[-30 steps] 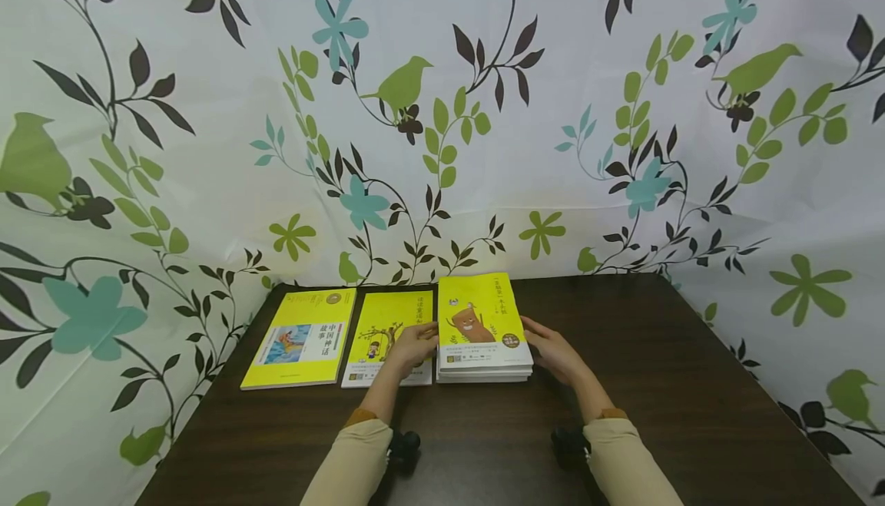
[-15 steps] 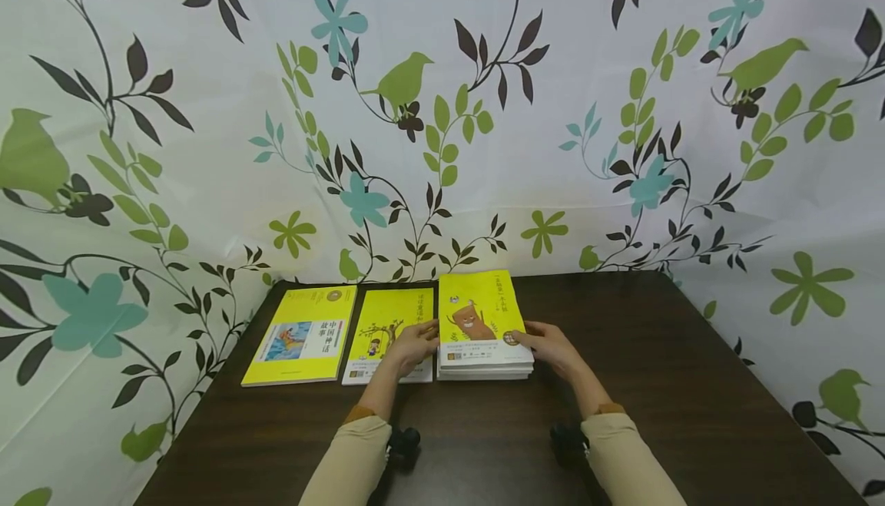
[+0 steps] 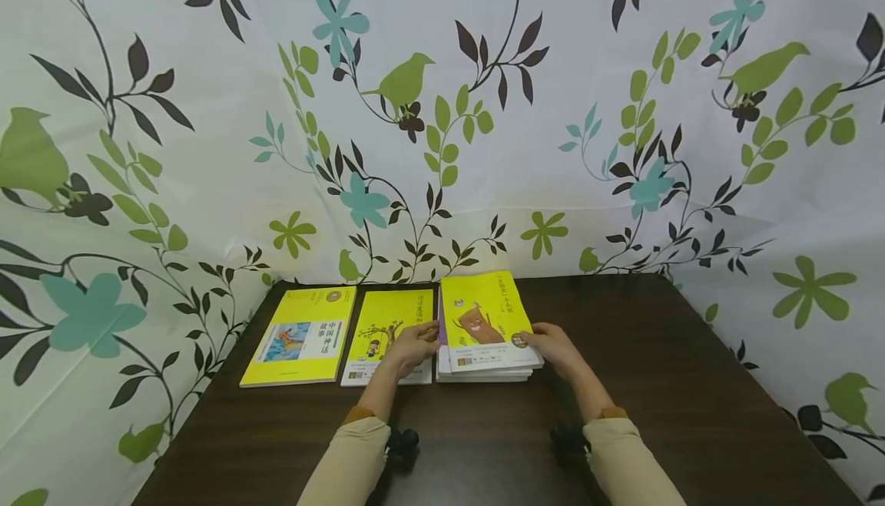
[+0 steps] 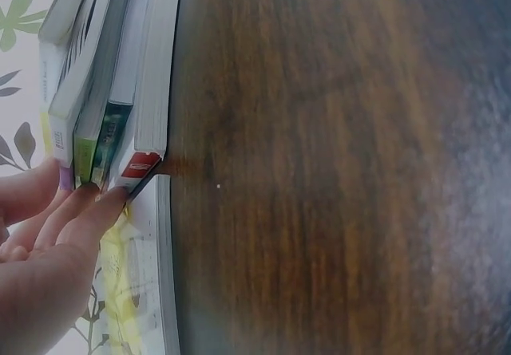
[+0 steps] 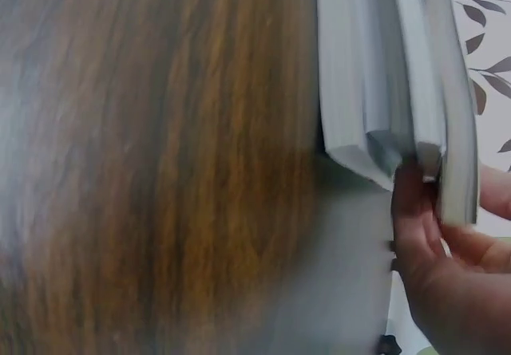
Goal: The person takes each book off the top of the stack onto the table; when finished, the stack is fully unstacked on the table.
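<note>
A yellow book with a brown cartoon figure (image 3: pixel 477 302) lies on top of a stack of books (image 3: pixel 484 376), shifted to the right and slightly turned. My right hand (image 3: pixel 558 351) pinches its lower right corner, thumb on the cover; in the right wrist view the fingers (image 5: pixel 415 235) reach beneath this book. At the stack's left side, my left hand (image 3: pixel 412 351) rests its fingertips against the spines, as the left wrist view shows with the green spine (image 4: pixel 85 151) and the red-labelled spine (image 4: pixel 140 167). A purple strip of the book below shows along the left edge.
Left of the stack lies a yellow book with a tree and swing (image 3: pixel 376 322), partly behind my left hand. Farther left is another yellow book with a blue picture (image 3: pixel 307 302). All lie on a dark wooden table (image 3: pixel 622 322) before a leaf-and-bird patterned cloth (image 3: pixel 484 145).
The top book has slid right and turned a little on the stack, uncovering a purple strip at its left. My right hand has taken hold of its corner; my left hand has stayed nearly still.
</note>
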Action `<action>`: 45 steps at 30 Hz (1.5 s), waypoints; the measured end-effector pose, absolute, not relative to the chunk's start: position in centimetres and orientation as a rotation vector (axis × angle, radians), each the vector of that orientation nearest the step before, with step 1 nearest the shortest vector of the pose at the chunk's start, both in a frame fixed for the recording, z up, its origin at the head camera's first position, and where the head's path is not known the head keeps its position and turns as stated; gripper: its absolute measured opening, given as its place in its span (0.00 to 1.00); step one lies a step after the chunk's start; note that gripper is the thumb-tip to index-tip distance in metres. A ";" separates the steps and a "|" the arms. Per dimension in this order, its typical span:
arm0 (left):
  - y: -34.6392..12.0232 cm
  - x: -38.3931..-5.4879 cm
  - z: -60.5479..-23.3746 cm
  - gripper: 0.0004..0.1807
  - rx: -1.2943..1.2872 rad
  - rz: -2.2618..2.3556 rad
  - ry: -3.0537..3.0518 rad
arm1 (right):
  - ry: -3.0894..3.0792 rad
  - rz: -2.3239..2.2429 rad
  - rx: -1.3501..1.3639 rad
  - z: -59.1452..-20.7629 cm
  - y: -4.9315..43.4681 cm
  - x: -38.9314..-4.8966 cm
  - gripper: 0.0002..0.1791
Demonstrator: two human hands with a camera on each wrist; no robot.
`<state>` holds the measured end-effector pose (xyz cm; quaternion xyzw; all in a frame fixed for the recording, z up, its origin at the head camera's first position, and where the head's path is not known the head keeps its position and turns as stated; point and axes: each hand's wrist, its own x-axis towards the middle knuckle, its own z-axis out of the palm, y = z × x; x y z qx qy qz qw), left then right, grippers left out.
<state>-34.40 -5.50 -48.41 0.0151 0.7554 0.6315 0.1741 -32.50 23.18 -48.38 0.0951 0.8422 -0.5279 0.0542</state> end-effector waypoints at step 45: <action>-5.9 -34.4 -48.6 0.31 0.115 1.848 2.101 | 2.232 -2.106 0.509 -47.5 26.8 -30.2 0.32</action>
